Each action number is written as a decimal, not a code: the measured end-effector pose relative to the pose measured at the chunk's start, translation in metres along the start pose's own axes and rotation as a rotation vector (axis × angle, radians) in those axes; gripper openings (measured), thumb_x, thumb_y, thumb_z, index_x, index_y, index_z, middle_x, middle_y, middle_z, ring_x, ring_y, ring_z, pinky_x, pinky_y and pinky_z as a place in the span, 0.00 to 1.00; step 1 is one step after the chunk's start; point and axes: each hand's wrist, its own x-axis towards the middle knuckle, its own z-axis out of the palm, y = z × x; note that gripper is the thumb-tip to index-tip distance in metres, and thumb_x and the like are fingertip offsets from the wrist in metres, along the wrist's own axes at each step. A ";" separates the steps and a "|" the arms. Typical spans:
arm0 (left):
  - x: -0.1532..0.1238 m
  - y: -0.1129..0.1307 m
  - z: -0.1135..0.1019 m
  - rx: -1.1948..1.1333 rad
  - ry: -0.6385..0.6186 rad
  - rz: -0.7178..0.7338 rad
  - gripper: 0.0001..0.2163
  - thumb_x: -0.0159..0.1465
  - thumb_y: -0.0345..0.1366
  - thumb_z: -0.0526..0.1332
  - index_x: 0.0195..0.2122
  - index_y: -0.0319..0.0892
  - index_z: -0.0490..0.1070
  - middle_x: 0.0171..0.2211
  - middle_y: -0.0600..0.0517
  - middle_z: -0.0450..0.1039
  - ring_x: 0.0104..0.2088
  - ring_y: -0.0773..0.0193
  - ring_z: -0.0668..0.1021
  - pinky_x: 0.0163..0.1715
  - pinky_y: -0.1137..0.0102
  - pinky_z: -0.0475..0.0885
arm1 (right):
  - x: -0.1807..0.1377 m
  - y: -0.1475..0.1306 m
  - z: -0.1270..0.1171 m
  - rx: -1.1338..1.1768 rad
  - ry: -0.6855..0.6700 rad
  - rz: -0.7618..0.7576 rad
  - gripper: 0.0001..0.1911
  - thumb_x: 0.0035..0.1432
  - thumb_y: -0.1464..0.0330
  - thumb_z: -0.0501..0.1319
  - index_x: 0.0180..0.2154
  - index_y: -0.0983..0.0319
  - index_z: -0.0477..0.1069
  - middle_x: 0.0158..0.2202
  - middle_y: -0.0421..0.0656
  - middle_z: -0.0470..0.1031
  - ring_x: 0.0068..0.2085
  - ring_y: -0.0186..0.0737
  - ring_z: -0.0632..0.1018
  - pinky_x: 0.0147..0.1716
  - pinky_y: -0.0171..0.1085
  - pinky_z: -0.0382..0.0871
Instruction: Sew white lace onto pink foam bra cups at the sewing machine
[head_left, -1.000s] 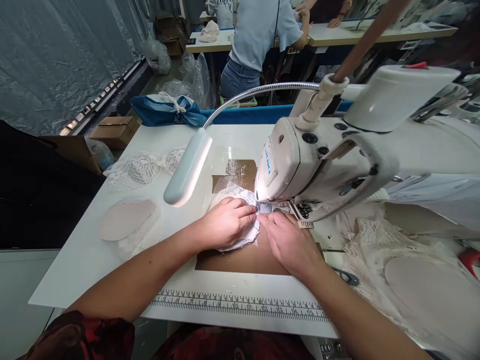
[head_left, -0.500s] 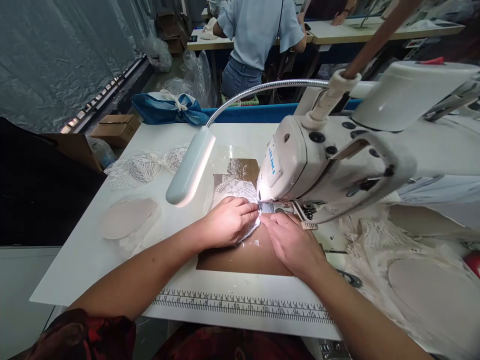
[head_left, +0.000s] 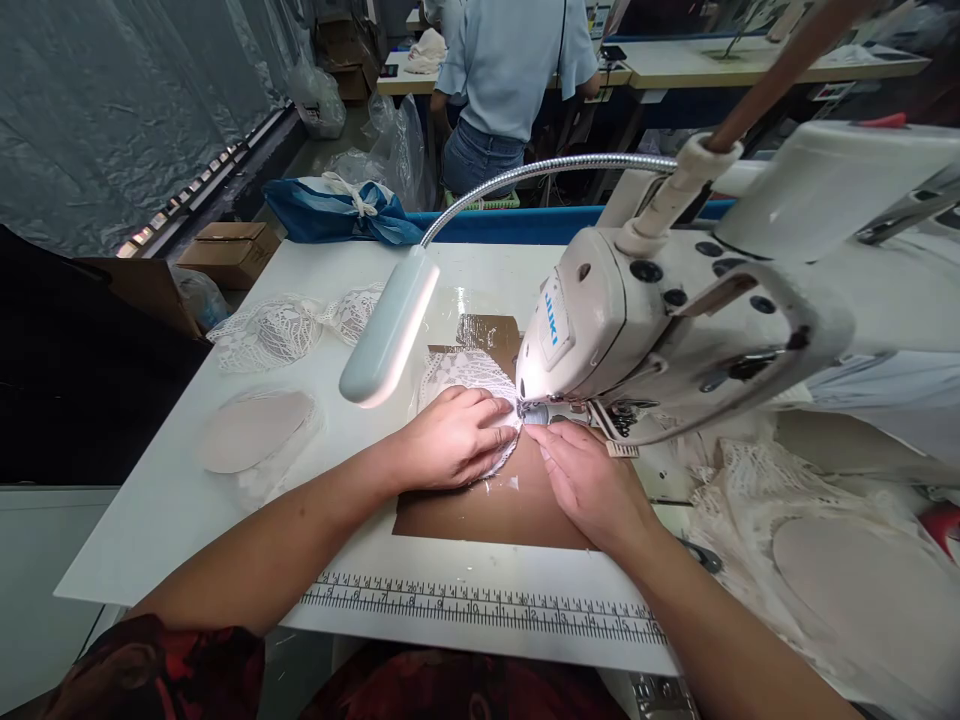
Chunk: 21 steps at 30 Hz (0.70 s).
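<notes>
A white lace bra cup (head_left: 471,375) lies under the sewing machine (head_left: 577,310), its right edge by the needle area. My left hand (head_left: 459,435) rests over the cup with bent fingers, holding it against the brown sheet (head_left: 480,518) on the table. Close to the presser foot, my right hand (head_left: 592,475) has thumb and forefinger together at the cup's edge. The machine head and my own fingers hide the stitch point and part of the lace.
A lamp (head_left: 390,325) hangs above the work. Lace pieces (head_left: 281,330) and a pale cup pad (head_left: 255,432) lie left; more lace (head_left: 787,490) is heaped right. A ruler strip (head_left: 480,605) runs along the front edge. A person (head_left: 510,80) sits beyond the table.
The lace cup has turned a little under the machine, and my left hand has shifted slightly with it. My right hand stays by the presser foot. The view has moved slightly.
</notes>
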 end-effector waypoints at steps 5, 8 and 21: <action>-0.002 -0.002 -0.005 -0.061 -0.034 0.076 0.15 0.68 0.41 0.53 0.51 0.42 0.71 0.53 0.42 0.67 0.47 0.53 0.70 0.48 0.58 0.64 | -0.001 -0.001 -0.002 0.016 -0.036 0.016 0.22 0.58 0.75 0.51 0.51 0.55 0.73 0.41 0.46 0.76 0.43 0.45 0.73 0.36 0.38 0.67; -0.002 -0.003 -0.006 -0.076 -0.048 0.095 0.15 0.68 0.40 0.52 0.51 0.40 0.71 0.52 0.42 0.68 0.48 0.53 0.70 0.48 0.58 0.64 | 0.000 0.001 -0.002 0.044 -0.041 -0.030 0.22 0.58 0.76 0.50 0.50 0.56 0.73 0.40 0.45 0.75 0.41 0.42 0.72 0.37 0.36 0.65; -0.002 -0.008 -0.003 -0.114 0.002 0.089 0.13 0.68 0.36 0.52 0.48 0.39 0.72 0.51 0.43 0.71 0.49 0.55 0.71 0.48 0.60 0.66 | 0.002 -0.001 -0.003 0.073 -0.080 -0.197 0.24 0.55 0.79 0.51 0.50 0.57 0.73 0.34 0.42 0.72 0.34 0.37 0.69 0.33 0.34 0.60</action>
